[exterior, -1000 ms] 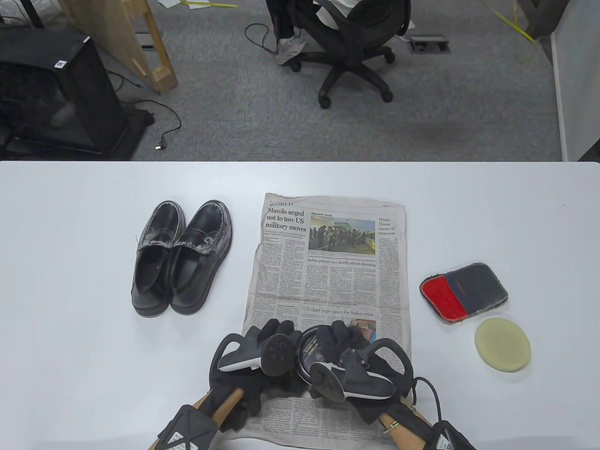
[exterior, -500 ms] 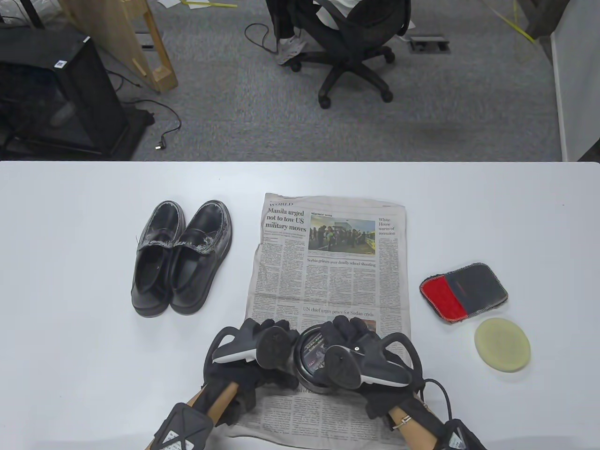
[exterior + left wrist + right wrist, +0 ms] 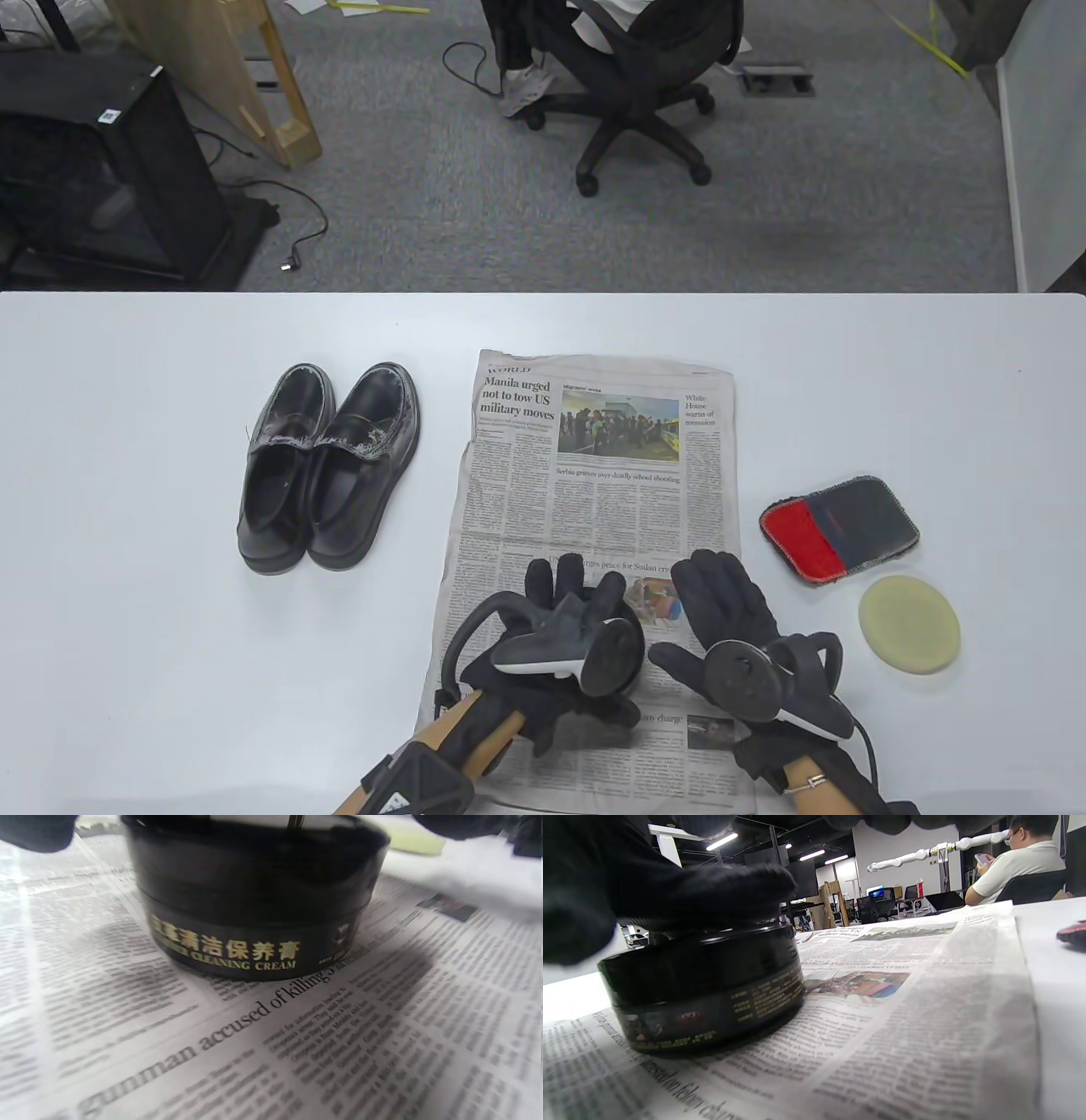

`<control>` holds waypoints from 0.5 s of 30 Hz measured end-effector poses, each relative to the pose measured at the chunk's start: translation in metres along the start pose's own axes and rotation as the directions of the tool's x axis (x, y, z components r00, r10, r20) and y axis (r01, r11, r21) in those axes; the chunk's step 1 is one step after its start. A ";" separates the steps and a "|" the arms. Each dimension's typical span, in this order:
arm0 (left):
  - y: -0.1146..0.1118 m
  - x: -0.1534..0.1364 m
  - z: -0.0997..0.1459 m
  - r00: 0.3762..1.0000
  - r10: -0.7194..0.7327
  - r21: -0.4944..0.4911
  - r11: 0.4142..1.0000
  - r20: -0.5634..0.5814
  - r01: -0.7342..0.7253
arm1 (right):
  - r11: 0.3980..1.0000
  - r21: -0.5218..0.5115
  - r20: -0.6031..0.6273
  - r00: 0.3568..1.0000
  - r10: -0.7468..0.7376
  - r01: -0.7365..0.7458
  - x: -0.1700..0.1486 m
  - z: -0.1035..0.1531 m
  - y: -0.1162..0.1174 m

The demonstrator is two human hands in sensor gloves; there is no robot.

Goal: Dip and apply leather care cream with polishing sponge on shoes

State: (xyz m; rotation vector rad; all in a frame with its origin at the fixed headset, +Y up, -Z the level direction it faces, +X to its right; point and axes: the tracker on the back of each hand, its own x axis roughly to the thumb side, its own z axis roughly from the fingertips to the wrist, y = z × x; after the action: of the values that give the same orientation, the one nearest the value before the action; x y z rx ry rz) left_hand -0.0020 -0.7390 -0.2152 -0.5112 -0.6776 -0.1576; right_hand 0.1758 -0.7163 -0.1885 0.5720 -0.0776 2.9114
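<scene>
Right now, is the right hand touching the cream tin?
No. In the table view the right hand lies flat and spread on the newspaper, apart from the cream tin, which only the left hand covers.

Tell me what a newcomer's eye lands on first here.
First the two gloved hands at the near edge: the left hand lies over a black cream jar standing on the newspaper, the right hand spread open beside it. Then the scuffed black shoes to the left, and the round yellow sponge on the right.
</scene>
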 end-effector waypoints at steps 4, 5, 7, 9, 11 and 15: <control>-0.001 0.007 -0.007 0.998 -0.043 0.016 0.999 -0.040 0.043 | 1.000 -0.002 0.017 1.000 0.020 -0.020 0.003 0.001 0.000; -0.001 0.004 -0.007 0.999 -0.029 0.057 0.998 -0.040 0.031 | 1.000 0.002 0.019 0.999 0.029 -0.029 0.003 0.001 0.000; -0.002 0.000 -0.006 0.999 -0.002 0.071 0.997 -0.046 0.005 | 0.999 -0.002 0.016 0.999 0.036 -0.036 0.003 0.001 0.000; -0.001 -0.014 0.004 0.998 0.036 0.087 0.996 -0.051 -0.032 | 0.999 -0.009 0.015 0.999 0.036 -0.036 0.003 0.002 -0.001; 0.001 -0.031 0.022 0.996 0.049 0.111 0.993 -0.078 -0.040 | 0.999 -0.009 0.011 0.999 0.038 -0.038 0.002 0.002 -0.001; -0.004 -0.084 0.073 0.971 0.118 0.163 0.983 -0.207 -0.084 | 0.999 0.014 0.003 0.999 0.049 -0.049 0.002 0.000 0.003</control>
State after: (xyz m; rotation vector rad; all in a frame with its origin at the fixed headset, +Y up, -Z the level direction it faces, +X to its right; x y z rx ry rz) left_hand -0.1087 -0.7080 -0.2188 -0.3729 -0.4452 -0.0628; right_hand 0.1736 -0.7192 -0.1883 0.5835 -0.0729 2.9611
